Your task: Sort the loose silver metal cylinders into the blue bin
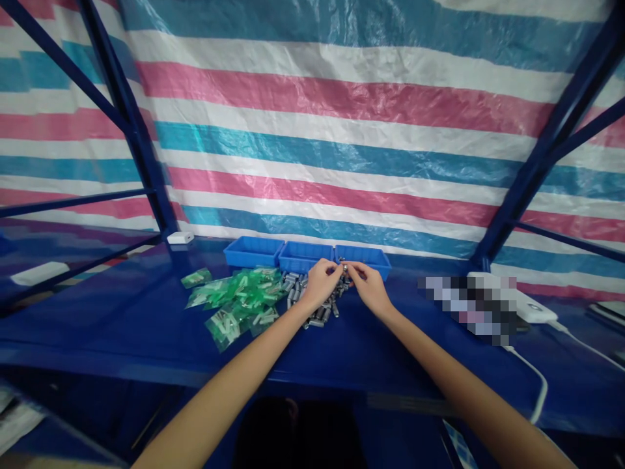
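My left hand (323, 281) and my right hand (367, 284) meet above a pile of small grey metal cylinders (319, 316). Between their fingertips is a small shiny metal part (344, 268), pinched from both sides; its exact kind is too small to make out. Both hands are closed, thumbs against forefingers. Part of the pile is hidden behind my left hand and wrist. To the left of the pile lie several clear and green plastic packets (244, 293) with small pale pieces inside. Just behind my hands stands a blue bin (374, 257).
Two more blue bins (254, 251) (305, 256) stand in the same row. A white power bank (530, 306) with a cable (541, 381) lies at the right beside a pixelated object (471, 306). A small white box (180, 238) sits back left. Blue metal posts (527, 163) flank the striped sheet (332, 150).
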The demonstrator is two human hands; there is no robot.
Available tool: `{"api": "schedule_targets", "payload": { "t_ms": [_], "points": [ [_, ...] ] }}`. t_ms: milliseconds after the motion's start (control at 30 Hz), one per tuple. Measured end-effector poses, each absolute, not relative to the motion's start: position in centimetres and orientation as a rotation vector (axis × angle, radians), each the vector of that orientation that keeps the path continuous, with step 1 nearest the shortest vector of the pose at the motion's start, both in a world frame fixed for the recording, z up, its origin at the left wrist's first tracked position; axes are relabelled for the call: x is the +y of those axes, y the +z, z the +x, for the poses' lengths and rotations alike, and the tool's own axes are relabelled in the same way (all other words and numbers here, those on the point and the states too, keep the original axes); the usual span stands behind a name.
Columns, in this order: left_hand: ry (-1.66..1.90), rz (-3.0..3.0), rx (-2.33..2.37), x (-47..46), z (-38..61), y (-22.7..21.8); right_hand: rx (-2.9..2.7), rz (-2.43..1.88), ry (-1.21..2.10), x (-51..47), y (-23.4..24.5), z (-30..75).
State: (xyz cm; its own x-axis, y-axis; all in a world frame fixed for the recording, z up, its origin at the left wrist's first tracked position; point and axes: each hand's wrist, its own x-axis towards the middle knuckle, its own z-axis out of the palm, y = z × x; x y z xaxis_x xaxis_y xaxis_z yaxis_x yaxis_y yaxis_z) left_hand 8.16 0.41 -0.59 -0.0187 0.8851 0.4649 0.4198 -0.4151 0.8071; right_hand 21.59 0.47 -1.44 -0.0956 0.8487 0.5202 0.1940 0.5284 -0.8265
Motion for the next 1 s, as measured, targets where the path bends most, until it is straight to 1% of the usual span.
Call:
{"api": "schedule_targets", "payload": {
  "t_ms": [100, 267, 433, 667, 767, 1000],
  "points": [
    [1.367, 1.948, 1.401, 0.4, 8.1, -0.8, -1.566, -0.940, 0.806, 1.1, -1.9, 21.8],
    [1.330, 1.979, 1.465, 0.5, 8.2, -1.3, -1.547, -1.001, 0.834, 1.5, -2.5, 21.9],
    [1.359, 1.938, 1.418, 0.4, 8.3, -1.2, -1.505, -1.018, 0.840, 1.2, -2.3, 21.8],
    [1.379, 1.911, 1.314, 0.5, 8.5, -1.0, -1.474, -1.023, 0.932, 0.7, -1.6, 21.5],
    [1.373, 1.868, 1.292, 0.6, 8.5, -1.0, -1.502, -0.989, 0.894, 0.7, -1.5, 21.5],
    [1.402, 1.752, 1.244, 0.6, 8.6, -1.0, -1.521, -0.963, 0.689, 0.9, -1.6, 21.7]
  ]
}}
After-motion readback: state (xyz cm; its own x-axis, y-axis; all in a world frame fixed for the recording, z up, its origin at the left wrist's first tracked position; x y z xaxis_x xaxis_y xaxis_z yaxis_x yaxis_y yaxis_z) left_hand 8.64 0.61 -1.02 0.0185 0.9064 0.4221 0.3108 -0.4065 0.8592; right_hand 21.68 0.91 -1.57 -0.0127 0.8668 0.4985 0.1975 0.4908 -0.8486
